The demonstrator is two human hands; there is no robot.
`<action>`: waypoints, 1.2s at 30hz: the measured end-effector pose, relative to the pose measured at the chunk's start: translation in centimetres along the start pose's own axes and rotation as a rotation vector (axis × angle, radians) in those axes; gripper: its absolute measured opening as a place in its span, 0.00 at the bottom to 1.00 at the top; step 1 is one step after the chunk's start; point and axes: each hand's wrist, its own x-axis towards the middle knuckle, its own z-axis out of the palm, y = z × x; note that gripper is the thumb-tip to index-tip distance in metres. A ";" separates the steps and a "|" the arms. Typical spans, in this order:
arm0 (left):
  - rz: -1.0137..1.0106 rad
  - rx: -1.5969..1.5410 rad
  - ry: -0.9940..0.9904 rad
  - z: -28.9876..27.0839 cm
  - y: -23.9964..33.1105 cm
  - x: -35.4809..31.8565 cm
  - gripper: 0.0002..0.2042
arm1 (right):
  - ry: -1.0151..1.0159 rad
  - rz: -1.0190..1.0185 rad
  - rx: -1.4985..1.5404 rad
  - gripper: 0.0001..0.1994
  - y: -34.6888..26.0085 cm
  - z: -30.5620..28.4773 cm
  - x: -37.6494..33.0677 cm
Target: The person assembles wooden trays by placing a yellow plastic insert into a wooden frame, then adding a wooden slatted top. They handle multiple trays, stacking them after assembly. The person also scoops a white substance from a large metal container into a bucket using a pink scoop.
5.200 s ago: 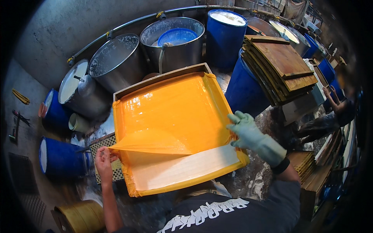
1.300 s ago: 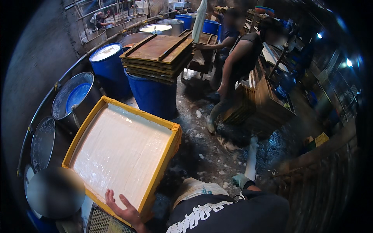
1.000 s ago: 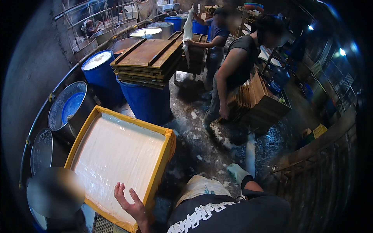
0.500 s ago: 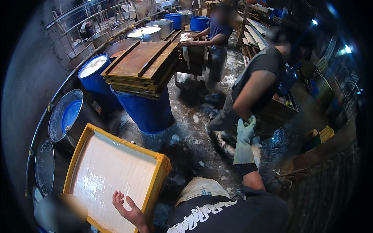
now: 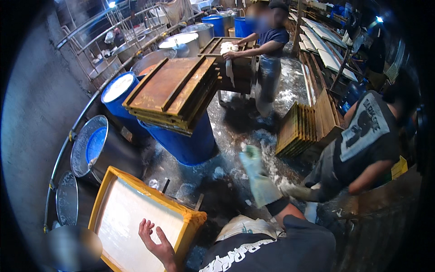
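My left hand [image 5: 157, 244] is bare, its fingers apart and holding nothing. It hovers over the near right side of a shallow square tray [image 5: 190, 216] with a yellow edging. Inside the tray lies a smooth, shiny white sheet or layer [image 5: 136, 213]. My right hand [image 5: 252, 161] wears a long pale green rubber glove and reaches forward over the wet floor. Motion smears its fingers, so I cannot make out whether they grip anything.
Stacked wooden trays [image 5: 170, 86] rest on a blue barrel [image 5: 186, 140] ahead. More slatted trays [image 5: 295, 129] stand on the right. One co-worker [image 5: 272, 50] handles white cloth at the back; another [image 5: 362, 136] bends at the right. Metal pots [image 5: 89, 145] line the left rail.
My gloved right hand has swung left, away from the near co-worker. That co-worker has moved right and bent down, exposing the slatted trays. My left hand stays open over the tray.
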 end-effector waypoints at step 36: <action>-0.112 -0.318 -0.146 8.0 -5.8 16.3 0.17 | -0.877 0.663 0.206 0.18 -13.9 9.3 9.5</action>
